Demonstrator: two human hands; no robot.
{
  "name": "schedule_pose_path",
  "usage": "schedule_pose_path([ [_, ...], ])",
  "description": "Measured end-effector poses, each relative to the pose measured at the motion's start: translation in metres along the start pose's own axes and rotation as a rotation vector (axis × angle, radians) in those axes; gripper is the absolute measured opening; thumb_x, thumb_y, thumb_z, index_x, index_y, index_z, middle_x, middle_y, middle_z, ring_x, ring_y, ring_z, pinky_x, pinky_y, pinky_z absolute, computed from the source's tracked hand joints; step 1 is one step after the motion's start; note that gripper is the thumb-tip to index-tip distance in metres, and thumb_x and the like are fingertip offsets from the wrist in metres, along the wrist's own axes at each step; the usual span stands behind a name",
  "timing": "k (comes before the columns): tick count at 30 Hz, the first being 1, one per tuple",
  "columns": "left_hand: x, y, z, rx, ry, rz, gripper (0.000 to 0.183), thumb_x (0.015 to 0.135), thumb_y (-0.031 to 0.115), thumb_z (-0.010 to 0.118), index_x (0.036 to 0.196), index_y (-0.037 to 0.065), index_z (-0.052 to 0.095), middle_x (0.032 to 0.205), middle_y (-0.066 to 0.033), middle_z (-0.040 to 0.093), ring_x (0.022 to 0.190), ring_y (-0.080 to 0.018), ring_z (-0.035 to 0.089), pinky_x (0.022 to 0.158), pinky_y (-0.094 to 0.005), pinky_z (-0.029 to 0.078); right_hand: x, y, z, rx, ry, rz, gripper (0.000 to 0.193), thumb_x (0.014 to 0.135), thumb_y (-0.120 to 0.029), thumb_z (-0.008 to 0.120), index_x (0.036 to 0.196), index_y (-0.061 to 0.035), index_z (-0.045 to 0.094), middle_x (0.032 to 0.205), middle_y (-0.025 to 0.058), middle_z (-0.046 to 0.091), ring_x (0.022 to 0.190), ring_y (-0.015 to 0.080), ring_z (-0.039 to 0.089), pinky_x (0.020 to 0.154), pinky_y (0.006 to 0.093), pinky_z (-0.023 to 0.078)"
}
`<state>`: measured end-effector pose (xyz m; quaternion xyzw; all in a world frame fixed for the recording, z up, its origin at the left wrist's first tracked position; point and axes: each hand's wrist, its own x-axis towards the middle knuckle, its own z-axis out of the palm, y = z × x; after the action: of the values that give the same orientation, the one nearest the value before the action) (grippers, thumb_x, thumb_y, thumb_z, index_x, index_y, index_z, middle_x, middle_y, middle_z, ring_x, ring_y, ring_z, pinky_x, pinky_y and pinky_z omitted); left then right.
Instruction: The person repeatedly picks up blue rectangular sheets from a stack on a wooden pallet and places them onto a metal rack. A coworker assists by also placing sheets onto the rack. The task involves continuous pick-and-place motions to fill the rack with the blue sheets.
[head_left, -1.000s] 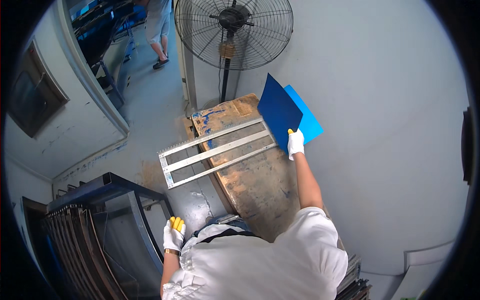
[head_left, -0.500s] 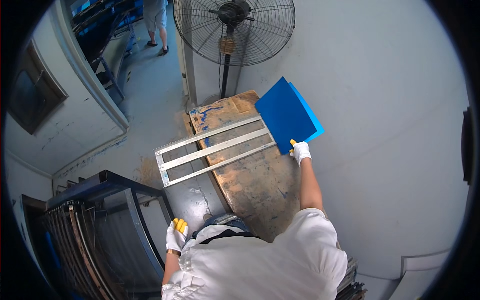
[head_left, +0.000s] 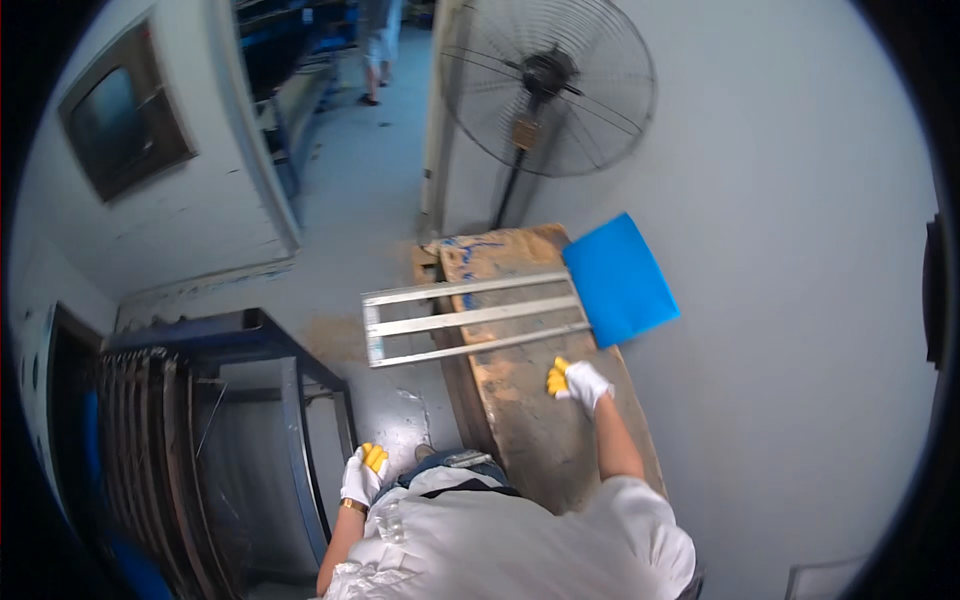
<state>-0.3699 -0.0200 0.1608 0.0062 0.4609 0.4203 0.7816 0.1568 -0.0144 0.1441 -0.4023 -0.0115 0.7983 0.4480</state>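
Observation:
My right hand point(head_left: 580, 381), in a white glove with yellow fingers, hovers over or rests on the worn table point(head_left: 540, 430); I cannot tell which. Its fingers are loosely bent and slightly apart, with nothing seen in them. Beyond it lies a bright blue sheet point(head_left: 622, 282) on the table's far right corner, sticking out past the edge. A pale metal frame with three long bars point(head_left: 478, 317) meets the sheet's left side and overhangs the table's left edge. My left hand point(head_left: 365, 474), gloved alike, hangs near my waist, fingers curled in and no object visible.
A standing fan point(head_left: 548, 75) is behind the table, beside a plain wall on the right. At the left stands a dark metal rack point(head_left: 290, 420) holding several upright frames point(head_left: 150, 430). Through the doorway, a person point(head_left: 378, 50) stands on the floor beyond.
My right hand has let go of the blue sheet's near corner and drawn back toward me. The darker raised sheet now shows no more; one bright blue sheet lies there. The view has shifted.

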Motion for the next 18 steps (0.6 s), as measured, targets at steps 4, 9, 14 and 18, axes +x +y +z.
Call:
schedule_pose_path([
  [4,-0.023,0.015,-0.031,0.014,-0.011,0.031,0.021,0.088,0.018,0.042,0.105,0.008,0.048,0.095,-0.0115,0.057,0.074,-0.0216,0.056,0.058,-0.0279,0.048,0.025,0.077,0.139,-0.521,0.077,0.092,0.042,0.086,-0.038,0.043,0.097,0.0017,0.05,0.089,0.0137,0.059,0.076,0.0265,0.059,0.064,0.0355,0.048],
  [9,-0.065,0.021,-0.091,-0.062,0.065,0.204,0.026,0.086,0.014,0.045,0.109,0.003,0.048,0.091,-0.0123,0.058,0.063,-0.0159,0.052,0.052,-0.024,0.044,0.099,0.205,0.28,-0.718,-0.192,0.276,0.036,0.086,-0.03,0.048,0.101,0.0024,0.052,0.092,0.0146,0.059,0.08,0.0248,0.059,0.067,0.0336,0.05],
  [14,-0.158,0.032,-0.138,-0.144,0.243,0.328,0.027,0.084,0.023,0.052,0.104,0.006,0.053,0.075,-0.0041,0.058,0.05,-0.0094,0.047,0.04,-0.0204,0.037,0.107,0.337,0.417,-1.041,-0.55,0.388,0.033,0.086,-0.023,0.047,0.108,0.0018,0.05,0.097,0.0116,0.058,0.086,0.0203,0.058,0.072,0.0307,0.049],
  [18,-0.195,0.024,-0.217,-0.344,0.371,0.458,0.022,0.084,0.027,0.051,0.092,0.007,0.055,0.068,-0.0023,0.056,0.049,-0.0111,0.047,0.039,-0.0218,0.035,0.1,0.44,0.499,-1.198,-0.851,0.57,0.032,0.086,-0.016,0.048,0.113,0.0016,0.047,0.101,0.0117,0.056,0.09,0.0194,0.056,0.076,0.0294,0.048],
])
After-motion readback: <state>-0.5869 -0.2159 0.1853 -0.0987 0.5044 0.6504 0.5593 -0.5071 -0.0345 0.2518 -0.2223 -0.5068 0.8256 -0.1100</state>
